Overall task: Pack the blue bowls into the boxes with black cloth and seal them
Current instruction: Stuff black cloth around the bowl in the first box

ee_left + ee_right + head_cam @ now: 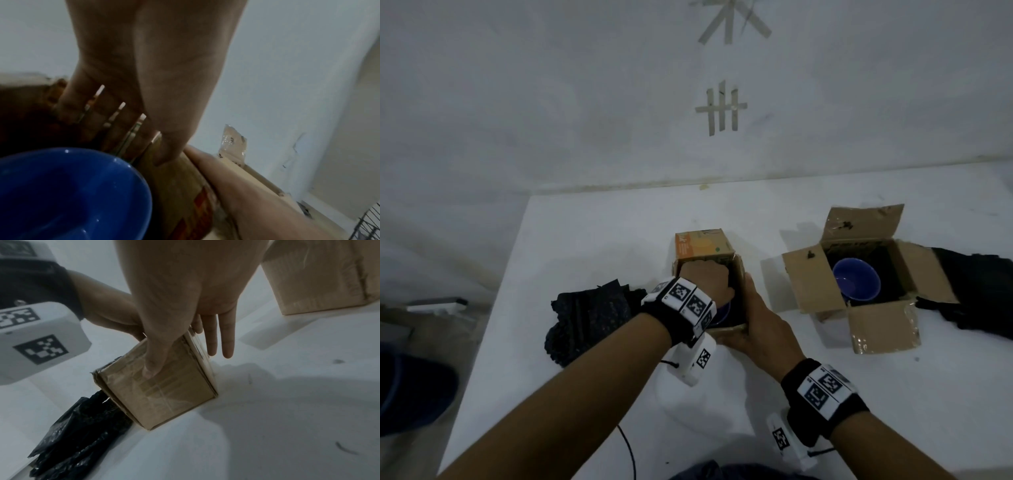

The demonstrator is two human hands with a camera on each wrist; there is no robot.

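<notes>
The small box [710, 274] stands upright mid-table, its mouth facing up and its far flap raised at 12 o'clock; a blue bowl [722, 313] sits inside, rim up, only a sliver showing in the head view past the left wrist. The left hand [707, 277] reaches down into the mouth, fingers [115, 120] laid straight along the far inner wall just beyond the bowl's rim [127, 164]. The right hand [753, 322] braces the box from outside at 3 o'clock: thumb [152, 363] pressed flat on the near wall, fingers [226, 340] straight down the right side (flat bracing, no pinch).

Just beside the box at 9 o'clock lies a crumpled black cloth [589, 318], touching its base in the right wrist view. At 3 o'clock, a strip of bare table [763, 346] apart, a larger box [815, 284] stands with all four flaps spread, black lining and a second blue bowl [856, 279] inside. More black cloth [976, 291] lies at its right. The table's left edge runs near the first cloth; open room lies at 6 o'clock.
</notes>
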